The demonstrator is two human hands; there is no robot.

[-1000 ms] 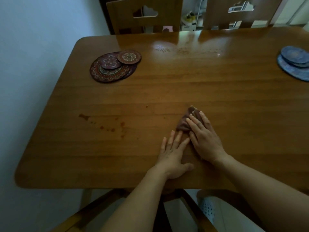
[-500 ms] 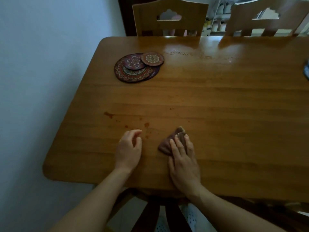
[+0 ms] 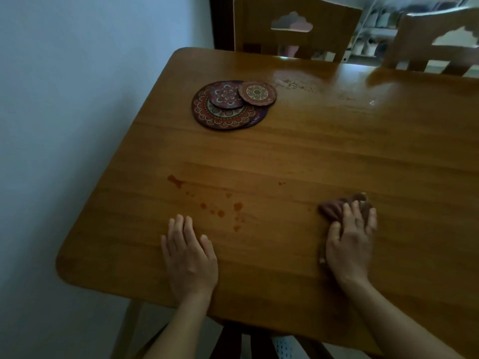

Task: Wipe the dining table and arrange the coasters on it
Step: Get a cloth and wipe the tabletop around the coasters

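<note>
Right hand (image 3: 348, 244) pressing cloth (image 3: 334, 208), table (image 3: 311, 156)

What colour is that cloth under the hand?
Dark reddish brown, as far as the dim light shows; the cloth shows best in the head view.

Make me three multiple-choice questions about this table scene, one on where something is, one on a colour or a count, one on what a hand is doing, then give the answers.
1. Where do the reddish stains lie on the table?
A. Beyond the left hand
B. Under the coasters
C. By the far chairs

2. How many small coasters rest on the big round mat?
A. None
B. Two
C. Five

3. What is the right hand doing?
A. Lifting a coaster
B. Hanging off the table
C. Pressing a brown cloth to the table

Answers: 1 A, the spots sit just past the fingertips of the left hand. 2 B, two small discs overlap the mat. 3 C, its spread fingers lie on the cloth.
</note>
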